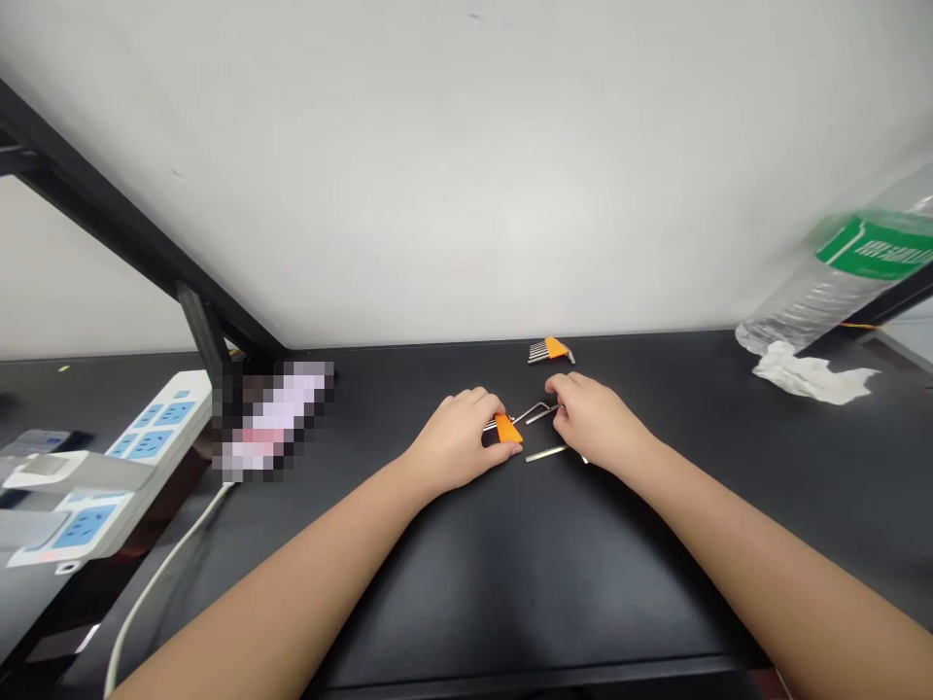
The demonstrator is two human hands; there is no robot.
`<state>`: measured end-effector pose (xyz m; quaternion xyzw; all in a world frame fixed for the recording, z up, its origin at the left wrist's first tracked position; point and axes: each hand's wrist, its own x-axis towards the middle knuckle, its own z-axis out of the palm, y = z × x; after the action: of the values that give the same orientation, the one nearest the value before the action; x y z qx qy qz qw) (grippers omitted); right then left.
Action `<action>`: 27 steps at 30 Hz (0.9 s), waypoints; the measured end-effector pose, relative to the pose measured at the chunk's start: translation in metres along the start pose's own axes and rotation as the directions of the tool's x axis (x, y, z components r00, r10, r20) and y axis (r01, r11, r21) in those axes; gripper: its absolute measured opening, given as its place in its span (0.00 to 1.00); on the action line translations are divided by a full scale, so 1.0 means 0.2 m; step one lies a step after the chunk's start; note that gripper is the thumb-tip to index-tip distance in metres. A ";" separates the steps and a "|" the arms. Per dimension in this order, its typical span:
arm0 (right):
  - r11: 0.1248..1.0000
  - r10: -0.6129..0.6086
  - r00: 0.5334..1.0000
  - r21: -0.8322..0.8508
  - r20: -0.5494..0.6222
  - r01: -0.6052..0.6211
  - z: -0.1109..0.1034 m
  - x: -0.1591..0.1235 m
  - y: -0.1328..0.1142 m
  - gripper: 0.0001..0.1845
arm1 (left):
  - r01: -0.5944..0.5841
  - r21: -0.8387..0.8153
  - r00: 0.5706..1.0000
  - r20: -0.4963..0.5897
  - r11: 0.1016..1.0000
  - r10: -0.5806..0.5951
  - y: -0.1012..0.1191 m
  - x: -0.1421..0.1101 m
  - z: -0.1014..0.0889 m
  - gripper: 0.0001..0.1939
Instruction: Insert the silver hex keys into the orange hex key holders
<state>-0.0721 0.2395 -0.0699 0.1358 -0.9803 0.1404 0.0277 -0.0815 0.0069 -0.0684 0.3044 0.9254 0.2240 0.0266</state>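
Observation:
My left hand (453,442) is closed around an orange hex key holder (508,429), with a few thin metal keys showing between thumb and fingers. One bent hex key (531,412) reaches from the holder toward the right. My right hand (602,420) has its fingers curled in a pinch on a hex key (540,415); its far end is hidden beneath the fingers. Another loose hex key (545,454) lies on the black tabletop, partly under the right hand. Farther back, near the wall, rests a second orange holder (556,348) filled with several hex keys.
A plastic bottle with a green label (875,248) leans at the right, beside crumpled tissue (812,374). To the left are a pixelated flat object (281,418), a white cable (164,574) and a power strip (156,437). A black frame (131,214) slants along the left.

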 end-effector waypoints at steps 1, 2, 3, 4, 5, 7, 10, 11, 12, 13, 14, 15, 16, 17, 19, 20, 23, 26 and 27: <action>1.000 0.013 1.000 -0.008 -0.003 -0.013 -0.01 0.00 0.01 0.17 | -0.002 0.002 1.000 -0.001 1.000 0.002 0.00 0.00 0.00 0.18; 1.000 0.028 1.000 -0.015 -0.004 -0.028 -0.02 0.00 0.02 0.17 | -0.003 0.001 1.000 -0.002 1.000 0.003 0.00 0.00 0.00 0.18; 0.999 0.042 0.999 -0.020 0.000 -0.042 -0.03 0.00 0.04 0.17 | -0.003 -0.002 1.000 -0.004 1.000 0.003 0.00 0.00 -0.01 0.17; 0.998 0.058 0.998 -0.023 0.009 -0.058 -0.05 0.00 0.06 0.17 | -0.001 -0.008 1.000 -0.004 1.000 0.001 0.00 0.00 -0.01 0.17; 0.997 0.074 0.997 -0.021 0.026 -0.074 -0.07 -0.01 0.08 0.16 | 0.001 -0.015 1.000 -0.004 1.000 -0.001 0.00 -0.01 -0.01 0.17; 0.996 0.090 0.993 0.004 0.076 -0.091 -0.10 -0.03 0.13 0.13 | 0.006 -0.021 1.000 -0.004 1.000 -0.006 -0.01 -0.01 -0.01 0.17; 0.996 0.072 0.987 0.050 0.144 -0.080 -0.15 -0.07 0.19 0.09 | 0.005 -0.012 1.000 -0.002 1.000 -0.005 -0.01 -0.01 -0.01 0.18; 0.996 0.061 0.985 0.055 0.159 -0.070 -0.17 -0.09 0.21 0.09 | 0.004 -0.010 1.000 0.000 1.000 -0.004 -0.01 -0.01 -0.01 0.18; 0.996 0.055 0.983 0.053 0.173 -0.065 -0.18 -0.09 0.22 0.08 | 0.004 -0.011 1.000 0.002 1.000 -0.004 -0.01 -0.01 -0.01 0.19; 0.997 0.057 0.981 0.049 0.185 -0.067 -0.18 -0.10 0.23 0.08 | 0.006 -0.013 1.000 0.006 1.000 -0.006 -0.01 -0.01 -0.01 0.19; 0.996 0.067 0.979 0.046 0.194 -0.077 -0.19 -0.10 0.23 0.08 | 0.009 -0.015 1.000 0.011 1.000 -0.009 -0.01 -0.01 -0.02 0.19; 0.995 0.081 0.977 0.047 0.196 -0.092 -0.19 -0.09 0.23 0.08 | 0.013 -0.018 1.000 0.015 1.000 -0.012 -0.01 -0.01 -0.02 0.19; 0.993 0.090 0.977 0.055 0.193 -0.103 -0.18 -0.09 0.22 0.08 | 0.015 -0.020 1.000 0.019 1.000 -0.015 -0.01 -0.01 -0.02 0.18; 0.992 0.090 0.979 0.072 0.185 -0.105 -0.18 -0.08 0.22 0.08 | 0.015 -0.020 1.000 0.020 1.000 -0.015 -0.01 -0.01 -0.02 0.18; 0.990 0.058 0.987 0.119 0.148 -0.076 -0.18 -0.07 0.21 0.09 | 0.006 -0.016 1.000 0.019 1.000 -0.006 -0.01 -0.01 -0.02 0.18; 0.990 0.040 0.992 0.131 0.124 -0.056 -0.18 -0.07 0.20 0.10 | 0.000 -0.013 1.000 0.016 1.000 0.000 -0.01 -0.01 -0.02 0.18; 0.995 0.078 0.986 0.054 0.147 -0.086 -0.22 -0.11 0.18 0.07 | -0.008 -0.004 1.000 0.016 1.000 0.008 -0.01 -0.01 -0.02 0.18; 0.990 0.143 0.930 -0.063 0.337 -0.129 -0.26 -0.17 0.17 0.09 | 0.001 -0.008 1.000 0.024 1.000 -0.001 -0.01 -0.02 -0.02 0.18; 0.991 0.130 0.916 -0.073 0.380 -0.111 -0.26 -0.18 0.16 0.09 | 0.001 -0.010 1.000 0.025 1.000 -0.001 -0.01 -0.02 -0.02 0.18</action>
<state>-0.0455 0.2934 -0.0311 0.0993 -0.9764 0.0882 -0.1701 -0.0809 0.0016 -0.0656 0.3067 0.9240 0.2247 0.0396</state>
